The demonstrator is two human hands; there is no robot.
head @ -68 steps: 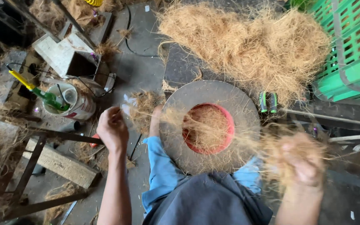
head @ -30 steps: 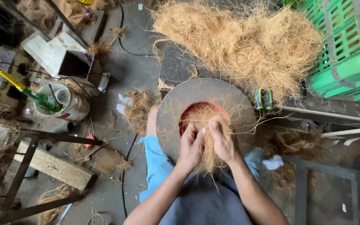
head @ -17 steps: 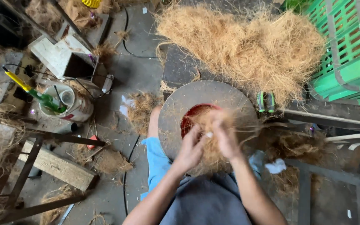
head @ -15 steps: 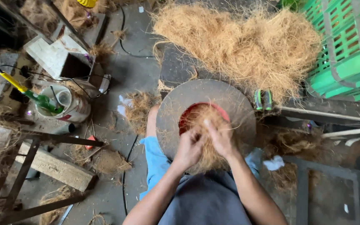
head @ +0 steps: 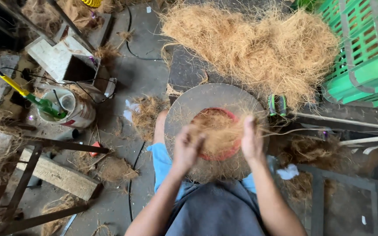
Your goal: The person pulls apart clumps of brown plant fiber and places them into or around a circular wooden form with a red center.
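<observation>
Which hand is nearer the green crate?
Right. The right hand is on the crate's side of the red bowl; the left hand is farther from the green crate.

head view: you look straight down from your own head | close over your lap and forearms, the round grey board [head: 184,109] at centre | floor fills the frame, fibre pile [head: 259,43] at top | single view, no overlap

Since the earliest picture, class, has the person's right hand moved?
Yes. The right hand has come in from the far right to the red bowl, pressing fibre opposite the left hand.
</observation>
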